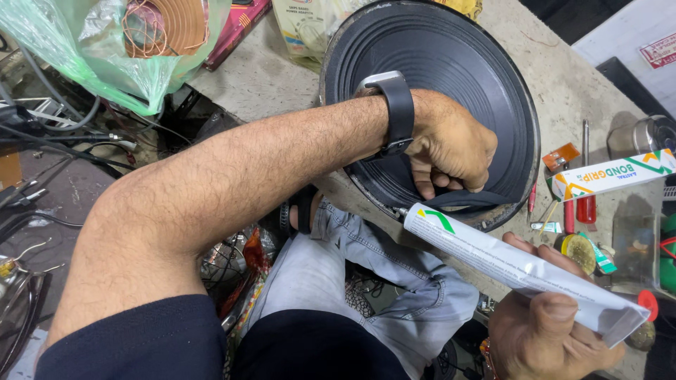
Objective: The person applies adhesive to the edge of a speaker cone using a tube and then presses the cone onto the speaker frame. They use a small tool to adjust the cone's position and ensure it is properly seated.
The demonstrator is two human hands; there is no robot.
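A large black speaker cone (pixel 451 77) lies on a worn workbench. My left hand (pixel 451 151), with a dark watch on the wrist, pinches the cone's black rubber edge (pixel 479 199) and lifts it at the near rim. My right hand (pixel 546 327) grips a white adhesive tube (pixel 507 264). The tube's nozzle points at the speaker rim just under the lifted edge.
A white adhesive carton (pixel 612 174) lies right of the speaker, with red-handled tools (pixel 584 207), a small round tin (pixel 579 252) and a metal can (pixel 651 135) nearby. A green plastic bag with a copper coil (pixel 151 32) sits upper left. Cables (pixel 49 134) hang at the left.
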